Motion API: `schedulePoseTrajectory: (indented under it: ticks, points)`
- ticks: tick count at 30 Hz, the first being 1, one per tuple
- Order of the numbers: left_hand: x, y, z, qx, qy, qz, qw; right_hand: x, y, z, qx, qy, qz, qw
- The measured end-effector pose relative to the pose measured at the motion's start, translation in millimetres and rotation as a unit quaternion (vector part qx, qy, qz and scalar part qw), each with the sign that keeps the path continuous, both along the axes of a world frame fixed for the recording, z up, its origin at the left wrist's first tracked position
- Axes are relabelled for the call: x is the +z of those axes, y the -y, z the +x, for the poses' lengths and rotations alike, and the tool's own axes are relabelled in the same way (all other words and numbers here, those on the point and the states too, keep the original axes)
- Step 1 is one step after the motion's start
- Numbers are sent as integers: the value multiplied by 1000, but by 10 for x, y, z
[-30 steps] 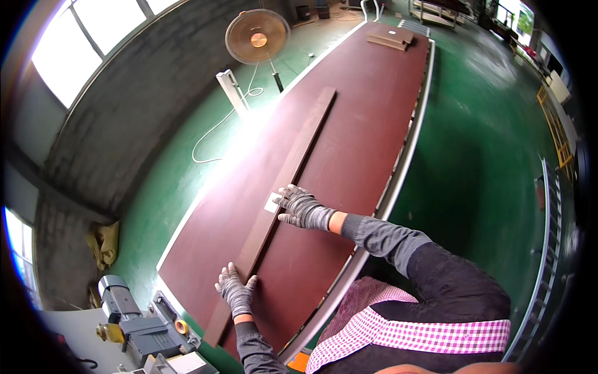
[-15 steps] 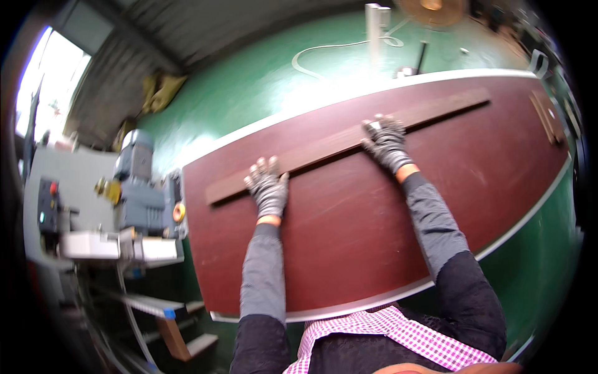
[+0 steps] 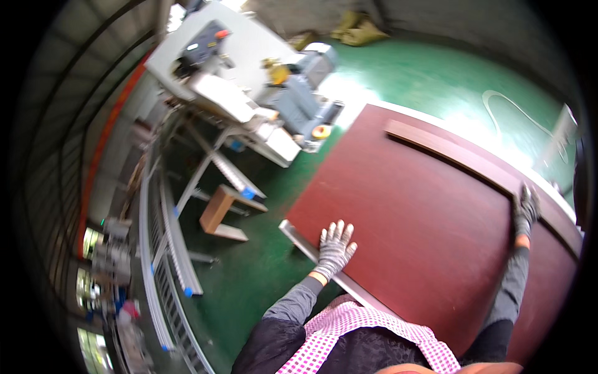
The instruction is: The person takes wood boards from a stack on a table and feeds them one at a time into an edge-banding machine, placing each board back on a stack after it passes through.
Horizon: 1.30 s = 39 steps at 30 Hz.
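Note:
A long, narrow brown wooden board lies along the far side of a dark red tabletop. Both of my hands wear grey striped knit gloves. My left hand rests flat on the red surface by the near edge, fingers spread and nothing held. Farther right, my right hand lies against the board, its fingers stretched over the wood at the near side. The board's right part runs on past that hand.
Left of the table stands a grey machine with a motor and a control box. Nearer to me are a metal roller conveyor and a brown wooden piece. A white cable lies on the green floor.
My view has swung left. My left hand has come off the board to the table's near edge. My right hand is still at the board.

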<state>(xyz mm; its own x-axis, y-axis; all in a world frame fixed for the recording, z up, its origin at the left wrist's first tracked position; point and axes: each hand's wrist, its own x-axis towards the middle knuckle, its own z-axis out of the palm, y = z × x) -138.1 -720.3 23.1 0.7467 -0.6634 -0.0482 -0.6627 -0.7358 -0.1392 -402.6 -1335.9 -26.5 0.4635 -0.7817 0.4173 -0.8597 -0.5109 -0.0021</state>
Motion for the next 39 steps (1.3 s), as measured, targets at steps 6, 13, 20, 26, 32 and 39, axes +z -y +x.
schedulePoseTrajectory:
  ticks: [6, 13, 20, 26, 32, 39]
  points:
    - [-95, -571, -271, 76, -41, 38, 996, 833, -402, 575, -69, -142, 221, 962]
    - [-191, -472, -300, 96, -50, -9, 994, 801, -294, 616, -64, -144, 201, 967]
    - [-222, -557, -315, 90, -44, -23, 995, 792, -417, 757, -95, -170, 216, 957]
    - [-106, -470, -175, 71, -113, -8, 991, -20, -1453, 1360, 31, -41, 38, 998]
    - [457, -624, 166, -65, -237, 48, 968, 363, -3933, 2445, 254, 52, 198, 945]
    - [529, -1387, 1686, -196, -208, -182, 941, 361, -5027, 3255, 217, 31, 249, 943]
